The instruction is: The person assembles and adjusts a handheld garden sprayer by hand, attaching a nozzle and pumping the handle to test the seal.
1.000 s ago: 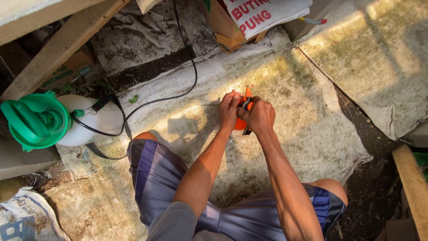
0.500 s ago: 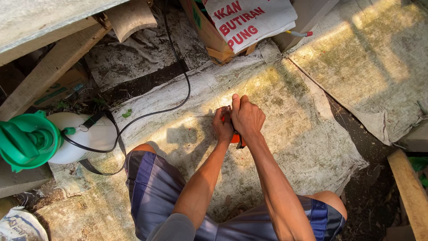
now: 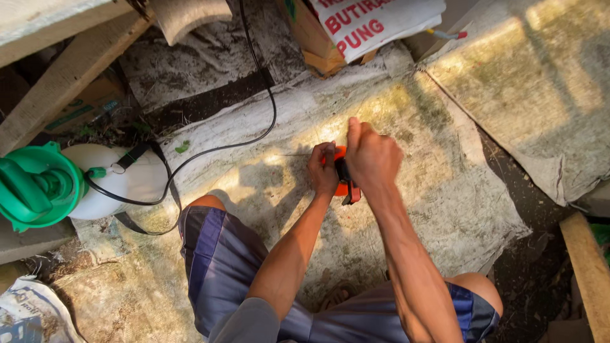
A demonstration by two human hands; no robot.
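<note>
Both hands meeting over the middle of a worn, stained sack [image 3: 406, 190] spread on the ground. Left hand [image 3: 324, 170] curled round the left side of a small orange tool [image 3: 344, 185], fingers bent together and pressed on it. Right hand [image 3: 372, 155] closed in a fist over the tool's top, fingers clamped on it, thumb raised. Only a strip of orange body and a dark part at the lower end showing between the hands; kind of tool not clear. Tool held just above the sack, near its centre, slightly toward the far edge.

Knees in blue and purple striped shorts [image 3: 222, 260] at the sack's near edge, forearms reaching out from between them.

Left of the sack, near its left edge: a white sprayer [image 3: 127, 184] with a green pump top [image 3: 38, 187], lying on its side. Black hose [image 3: 254, 82] running from the sprayer across the sack's far left corner and up out of view. Black strap [image 3: 136, 222] looped under the tank.

Beyond the far edge: a white printed bag [image 3: 375, 22] resting on a cardboard box [image 3: 311, 44]. Wooden beam [image 3: 63, 82] slanting across the upper left. Second sack [image 3: 540, 95] lying to the right, well apart from the hands. Wooden plank [image 3: 588, 273] at the lower right, on bare dark earth. Crumpled printed bag [image 3: 25, 314] in the lower left corner.
</note>
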